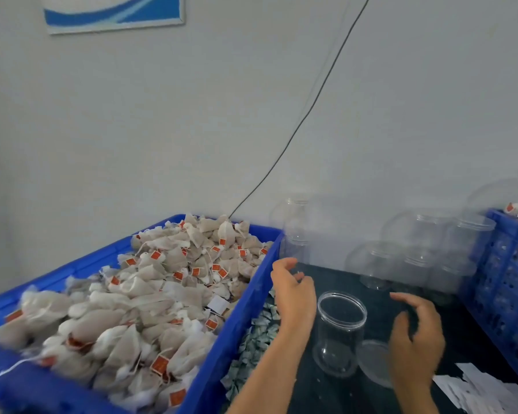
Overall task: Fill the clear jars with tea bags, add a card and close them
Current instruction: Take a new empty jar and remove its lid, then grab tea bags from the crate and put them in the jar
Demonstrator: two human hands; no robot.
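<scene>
An empty clear jar (pixel 340 333) stands upright and open on the dark table, between my hands. Its clear lid (pixel 371 361) lies flat just right of the jar's base, partly under my right hand (pixel 416 342). That hand hovers with loosely curled fingers and holds nothing. My left hand (pixel 293 291) is left of the jar's mouth, near the crate's edge, fingers relaxed and empty. A large blue crate (pixel 245 291) on the left is heaped with tea bags (pixel 162 294) with orange tags. White cards (pixel 473 386) lie at the lower right.
Several empty clear jars (pixel 401 255) stand at the back of the table against the wall. A second blue crate (pixel 509 279) lines the right side. Small folded packets (pixel 257 339) are piled between the left crate and the jar. A black cable (pixel 311 106) runs up the wall.
</scene>
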